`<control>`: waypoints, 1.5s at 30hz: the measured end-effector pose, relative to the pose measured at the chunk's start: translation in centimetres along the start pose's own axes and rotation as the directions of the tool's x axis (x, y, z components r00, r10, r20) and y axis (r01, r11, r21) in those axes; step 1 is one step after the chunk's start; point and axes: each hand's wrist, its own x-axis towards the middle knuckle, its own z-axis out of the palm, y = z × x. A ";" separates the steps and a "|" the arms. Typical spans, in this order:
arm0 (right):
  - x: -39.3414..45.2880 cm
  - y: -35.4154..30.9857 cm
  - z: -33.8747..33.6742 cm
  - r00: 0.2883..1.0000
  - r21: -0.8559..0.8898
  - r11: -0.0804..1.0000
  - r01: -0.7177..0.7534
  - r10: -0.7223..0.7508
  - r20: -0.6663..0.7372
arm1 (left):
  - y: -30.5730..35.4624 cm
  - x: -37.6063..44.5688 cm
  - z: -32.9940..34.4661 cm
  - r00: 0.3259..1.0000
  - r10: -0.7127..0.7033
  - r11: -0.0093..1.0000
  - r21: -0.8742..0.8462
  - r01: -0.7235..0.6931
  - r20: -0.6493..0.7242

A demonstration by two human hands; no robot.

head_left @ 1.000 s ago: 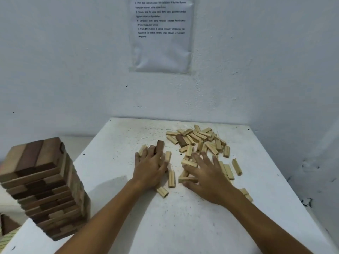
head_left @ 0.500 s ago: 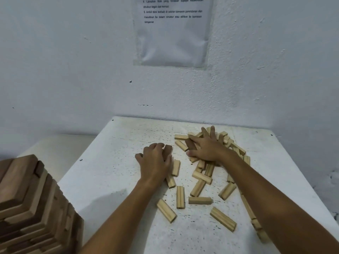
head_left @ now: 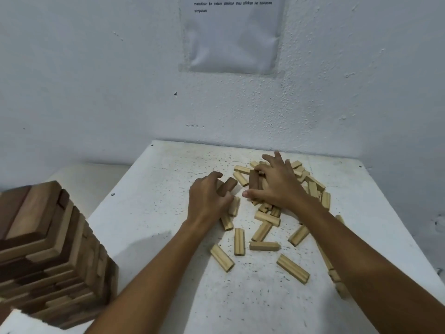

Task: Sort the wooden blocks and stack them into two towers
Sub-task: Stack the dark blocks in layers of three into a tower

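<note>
Far to the left of our hands stands the tall stacked tower of mixed dark and pale wooden blocks point(head_left: 48, 251), at the near left corner of the white speckled table point(head_left: 149, 213); it is well apart from both hands and leans a little in this wide view, so we should not bump it with the left elbow.

Our left hand point(head_left: 207, 203) is curled closed around a dark brown rectangular wooden block point(head_left: 227, 185), whose far end sticks out past the knuckles. Some pale blocks lie under and just beside the fingers; we cannot tell if the hand grips them too.

Just to the right of it, our right hand point(head_left: 277, 186) lies over the far heap of pale grooved wooden blocks point(head_left: 310, 186). The fingers are spread and half bent, and the thumb and forefinger pinch a second dark brown wooden block point(head_left: 254, 179) that stands on its long side at the left edge of the heap.

We judge the step to be sorting: picking the dark pieces out of the pale ones. To do it well, we lift the second dark block straight up, so that the neighbours do not slide, and we put both dark pieces together on the bare table left of the left hand. The loose pale blocks point(head_left: 262, 245) nearer to us than the hands can wait.
</note>
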 end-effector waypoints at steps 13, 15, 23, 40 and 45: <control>-15.0 -4.7 -1.4 0.996 0.303 0.953 0.004 -0.030 0.078 | 1.9 -12.0 -6.2 0.980 0.148 0.988 -0.059 -0.142 0.130; -16.7 -5.4 -0.9 0.994 0.319 0.948 0.015 -0.047 0.094 | 1.6 -13.9 -6.6 0.975 0.160 0.987 -0.043 -0.155 0.153; -22.3 -9.8 0.9 0.989 0.213 0.977 0.021 -0.051 0.136 | -0.7 -19.0 -8.8 0.972 0.134 0.988 0.053 -0.146 0.194; -22.0 -11.8 1.6 0.965 0.384 0.917 0.108 -0.190 0.181 | -2.9 -18.4 -12.3 0.828 0.253 0.967 -0.101 -0.235 0.501; -22.3 -11.4 0.9 0.966 0.512 0.855 0.084 -0.196 0.169 | -3.0 -18.1 -12.1 0.807 0.249 0.967 -0.085 -0.241 0.535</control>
